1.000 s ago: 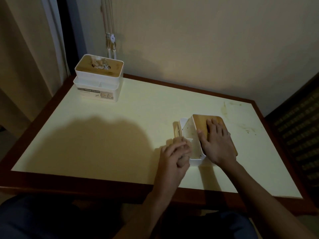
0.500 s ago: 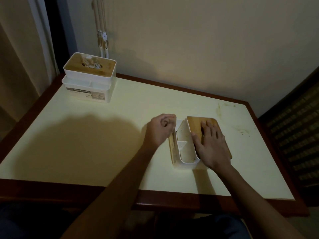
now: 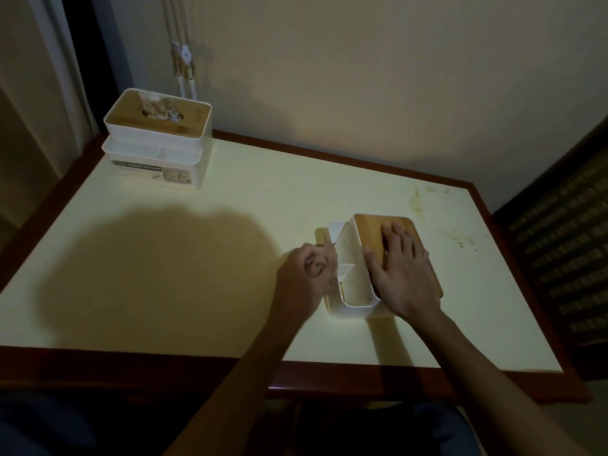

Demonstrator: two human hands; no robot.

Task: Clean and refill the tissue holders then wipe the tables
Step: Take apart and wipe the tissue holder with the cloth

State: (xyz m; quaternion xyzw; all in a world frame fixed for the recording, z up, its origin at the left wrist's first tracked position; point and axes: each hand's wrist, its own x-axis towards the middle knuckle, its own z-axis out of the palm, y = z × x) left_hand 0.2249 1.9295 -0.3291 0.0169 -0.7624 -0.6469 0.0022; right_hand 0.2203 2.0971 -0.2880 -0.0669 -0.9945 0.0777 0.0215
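Left hand [image 3: 309, 274] curled into a loose fist against the white tissue holder [image 3: 353, 284], can't tell if gripping anything. Right hand [image 3: 399, 271] flat, fingers spread on its wooden lid [image 3: 378, 225]. Stains [image 3: 455, 236] beyond the holder. Second tissue holder [image 3: 158, 143] way off, far-left corner.
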